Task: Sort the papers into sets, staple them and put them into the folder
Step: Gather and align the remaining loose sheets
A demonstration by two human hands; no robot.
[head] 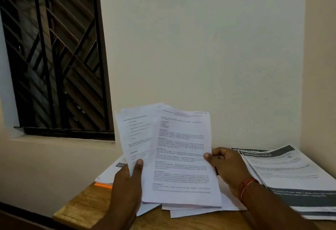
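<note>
Bare wood to the left of the hands; paper and walls close in elsewhere.

The left hand [127,180] and right hand [225,166] hold fanned sheets [180,157] upright between them, which screens the way straight ahead to the back wall [200,47]. Under both hands, loose sheets [200,209] cover the desk [83,208]; its bare wood shows only near and to the left of the left hand. Beyond the left hand lies a flat pile [109,173] with an orange strip [102,185] at its near edge. Just right of the right hand, a printed stack [291,171] fills the desk up to the side wall [320,66]. The air above the hands is open.
</note>
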